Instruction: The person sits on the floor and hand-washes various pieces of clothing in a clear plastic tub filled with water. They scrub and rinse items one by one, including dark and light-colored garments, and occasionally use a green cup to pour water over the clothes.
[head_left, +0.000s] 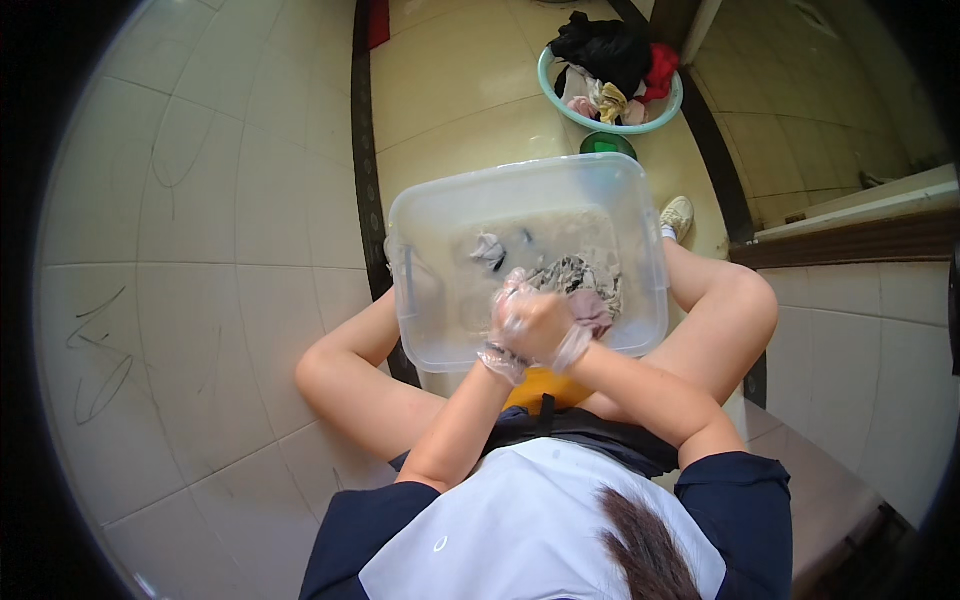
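A clear plastic tub (517, 169) with cloudy water stands between my legs. Over its near part my left hand (514, 315) and my right hand (546, 322), both in thin clear plastic gloves, are pressed together. The right hand is blurred. Whether a small cloth is caught between them I cannot tell. Just beyond and to the right lies a bunched patterned cloth (574, 274) in black and pale tones, with a mauve cloth (591, 311) beside my right wrist. A small grey-white cloth (489, 249) with a dark part floats farther left in the water.
Beyond the tub, a light-blue basin (664, 124) holds black, red, pink and yellowish fabrics. A green container (609, 145) sits between basin and tub. Tiled wall (195, 300) rises at left, and a door frame (847, 240) is at right. Something yellow (547, 386) is below me.
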